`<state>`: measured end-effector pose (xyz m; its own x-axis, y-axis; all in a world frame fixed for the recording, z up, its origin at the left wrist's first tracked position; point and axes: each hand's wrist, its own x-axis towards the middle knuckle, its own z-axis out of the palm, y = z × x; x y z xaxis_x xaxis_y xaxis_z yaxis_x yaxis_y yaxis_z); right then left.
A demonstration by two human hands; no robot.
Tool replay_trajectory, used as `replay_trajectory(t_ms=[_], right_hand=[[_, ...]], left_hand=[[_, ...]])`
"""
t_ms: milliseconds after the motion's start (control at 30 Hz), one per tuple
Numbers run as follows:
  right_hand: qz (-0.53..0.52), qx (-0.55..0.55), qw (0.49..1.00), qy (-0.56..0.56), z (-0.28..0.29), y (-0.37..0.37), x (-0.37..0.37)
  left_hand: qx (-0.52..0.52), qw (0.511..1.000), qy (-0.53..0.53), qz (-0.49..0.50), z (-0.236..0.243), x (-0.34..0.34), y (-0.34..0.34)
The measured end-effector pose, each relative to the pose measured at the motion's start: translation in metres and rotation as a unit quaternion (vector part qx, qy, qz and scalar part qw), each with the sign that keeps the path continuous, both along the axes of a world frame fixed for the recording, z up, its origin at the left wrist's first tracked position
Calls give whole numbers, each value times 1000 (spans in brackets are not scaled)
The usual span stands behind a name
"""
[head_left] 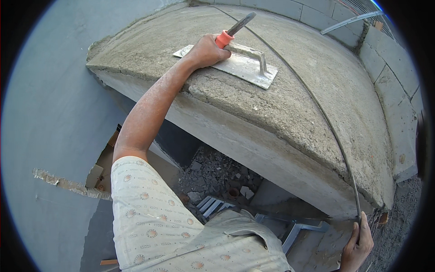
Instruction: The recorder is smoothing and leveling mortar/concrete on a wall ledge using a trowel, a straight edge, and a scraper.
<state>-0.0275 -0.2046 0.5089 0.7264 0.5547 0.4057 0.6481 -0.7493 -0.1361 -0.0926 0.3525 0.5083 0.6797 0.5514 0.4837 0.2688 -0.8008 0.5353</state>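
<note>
My left hand (207, 53) grips an orange-handled tool (240, 23) with a dark metal end pointing up and right, directly over a steel plastering trowel (244, 72). The trowel rests on the rough concrete slab (308, 68) near its front edge; whether my fingers also hold its handle I cannot tell. At the lower right, my right hand (358, 245) is closed on a long, thin dark cable or rod (337, 138), which curves across the slab toward the top edge of the view.
A smooth grey wall (45, 109) stands left, block walls (385, 90) at back and right, with a metal strip (344, 22) at top right. Below the slab's edge are an aluminium ladder (297, 231) and a drop with rubble (204, 177).
</note>
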Motion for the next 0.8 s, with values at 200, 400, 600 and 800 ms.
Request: replay_trajectory(t_ms=[200, 400, 600, 800], right_hand=[[-34, 58, 998, -9, 22, -26, 55], [-45, 106, 992, -51, 35, -32, 156], [-118, 83, 989, -42, 29, 28, 153], [-101, 149, 979, -98, 7, 53, 179]], left_hand=[[-11, 1000, 27, -5, 8, -8, -4], [-1, 1000, 20, 4, 4, -5, 6], [-18, 1000, 21, -4, 4, 3, 0], [-19, 1000, -1, -2, 7, -4, -11]])
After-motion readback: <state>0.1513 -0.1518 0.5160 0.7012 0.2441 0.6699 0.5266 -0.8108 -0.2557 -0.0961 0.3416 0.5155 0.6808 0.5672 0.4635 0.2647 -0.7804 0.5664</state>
